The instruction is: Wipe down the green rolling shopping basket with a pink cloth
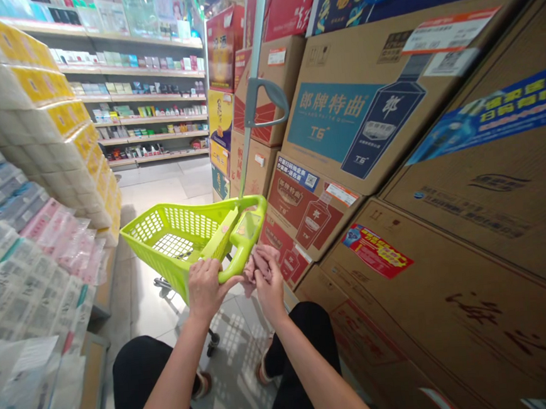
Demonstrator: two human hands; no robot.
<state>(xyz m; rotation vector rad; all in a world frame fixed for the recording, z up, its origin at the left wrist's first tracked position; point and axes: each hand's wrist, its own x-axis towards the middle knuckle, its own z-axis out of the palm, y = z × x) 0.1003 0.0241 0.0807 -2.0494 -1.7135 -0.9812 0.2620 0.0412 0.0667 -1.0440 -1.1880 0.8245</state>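
Note:
A lime-green plastic shopping cart [174,212] with a perforated basket stands in front of me, its handle end nearest. My left hand [206,290] is closed over the near edge of the cart beside its curved handle, thumb stretched toward the right. In my right hand [271,293] is a crumpled dusty-pink cloth [264,259], bunched against the right side of the handle. The fingers of that hand are partly hidden by the cloth. A thin upright pole with a grey grip [265,102] rises from the cart's right side.
Stacked cardboard cartons [323,125] wall the right side closely. Left are piles of yellow-and-white packs [53,121] and plastic-wrapped packs [32,267]. Shelves [146,95] of small goods cross the far end of the tiled floor [176,177]. My knees flank the cart's near end.

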